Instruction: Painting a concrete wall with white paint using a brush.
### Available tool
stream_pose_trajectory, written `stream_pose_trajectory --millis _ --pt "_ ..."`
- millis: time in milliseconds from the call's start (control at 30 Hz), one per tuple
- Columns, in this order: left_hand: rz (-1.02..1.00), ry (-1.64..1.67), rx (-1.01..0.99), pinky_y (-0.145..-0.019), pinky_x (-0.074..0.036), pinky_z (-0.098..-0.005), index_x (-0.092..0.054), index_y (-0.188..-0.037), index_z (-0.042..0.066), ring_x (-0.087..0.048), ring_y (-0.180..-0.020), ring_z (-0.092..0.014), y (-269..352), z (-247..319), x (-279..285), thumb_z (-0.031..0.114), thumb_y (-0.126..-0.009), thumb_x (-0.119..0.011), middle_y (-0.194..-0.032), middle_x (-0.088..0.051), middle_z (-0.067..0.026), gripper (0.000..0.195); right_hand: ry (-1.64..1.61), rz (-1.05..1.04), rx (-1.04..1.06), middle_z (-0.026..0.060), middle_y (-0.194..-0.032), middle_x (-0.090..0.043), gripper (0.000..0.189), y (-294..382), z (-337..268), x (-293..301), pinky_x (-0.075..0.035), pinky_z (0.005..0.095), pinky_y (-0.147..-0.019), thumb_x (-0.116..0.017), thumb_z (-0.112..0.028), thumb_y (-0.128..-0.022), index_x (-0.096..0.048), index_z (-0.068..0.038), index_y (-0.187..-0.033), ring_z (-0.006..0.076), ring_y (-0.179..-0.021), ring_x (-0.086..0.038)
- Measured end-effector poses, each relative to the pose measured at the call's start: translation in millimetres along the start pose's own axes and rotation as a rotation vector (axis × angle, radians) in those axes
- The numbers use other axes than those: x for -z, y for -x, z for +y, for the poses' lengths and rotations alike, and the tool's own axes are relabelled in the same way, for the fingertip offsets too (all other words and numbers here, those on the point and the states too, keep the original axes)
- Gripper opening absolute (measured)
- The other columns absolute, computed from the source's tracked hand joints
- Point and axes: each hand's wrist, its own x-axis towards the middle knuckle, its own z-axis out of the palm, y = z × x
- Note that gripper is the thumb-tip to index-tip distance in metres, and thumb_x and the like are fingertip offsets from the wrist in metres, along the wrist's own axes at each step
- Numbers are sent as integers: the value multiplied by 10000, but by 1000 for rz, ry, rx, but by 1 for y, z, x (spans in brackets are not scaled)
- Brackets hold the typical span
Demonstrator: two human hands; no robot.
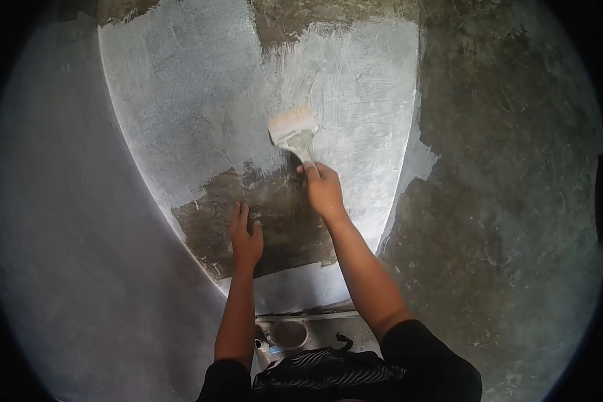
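A wide flat paintbrush (pixel 294 129) with pale bristles is held by its handle in my right hand (pixel 325 191). Its bristles point up the wall, against or just over a pale, streaky coat of paint (pixel 352 90). Lower and to the left, my left hand (pixel 246 238) has its fingers apart and holds nothing. It lies over a bare, dark concrete patch (pixel 286 226); whether the palm touches the surface, I cannot tell. Brush marks run along the upper edge of that patch.
Smooth grey wall (pixel 95 211) borders the coated part on the left. Mottled bare concrete (pixel 487 201) spreads on the right. Below, near my body, are a round container (pixel 289 334) and a small white tube-like object (pixel 259 344). A narrow ledge (pixel 306 316) runs just above them.
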Motion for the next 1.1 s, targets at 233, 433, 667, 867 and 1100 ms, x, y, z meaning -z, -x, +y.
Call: stream_pose_trajectory --millis 233,433,667,867,1100 --pt "19 -45 66 -1200 -251 -512 -473 -1468 20 -285 -1474 -441 9 -12 -3 129 -928 -622 -1640 -251 -220 571 28 -92 -185 -3 -651 -547 341 56 82 9 -392 285 -555 -555 -312 -1023 -714 -29 -918 92 -593 -496" --pt "-9 -57 96 -1202 -242 -522 -469 -1477 27 -254 -1480 -459 11 -11 -8 165 -940 -621 -1646 -225 -233 575 48 13 77 2 -616 -536 314 29 26 21 -394 298 -527 -546 -270 -1020 -705 -7 -957 92 -542 -477" --pt "-14 -34 76 -1207 -233 -520 -462 -1485 29 -244 -1488 -452 16 -18 -13 171 -948 -614 -1645 -216 -246 575 520 65 227 312 -736 -647 259 20 0 10 -508 577 -704 -550 -236 -995 -630 8 -964 505 -749 -656" --pt "5 -47 80 -1213 -223 -509 -468 -1476 19 -237 -1494 -447 18 -33 -6 169 -939 -622 -1640 -219 -257 578 581 66 327 284 -683 -627 232 32 16 25 -487 567 -628 -576 -231 -986 -615 -6 -947 508 -695 -633" --pt "-1 -28 67 -1215 -213 -511 -473 -1465 1 -222 -1503 -449 12 -30 -19 165 -930 -627 -1635 -214 -274 580 672 85 419 281 -686 -633 228 14 7 18 -498 568 -618 -561 -222 -994 -598 1 -963 493 -666 -637"
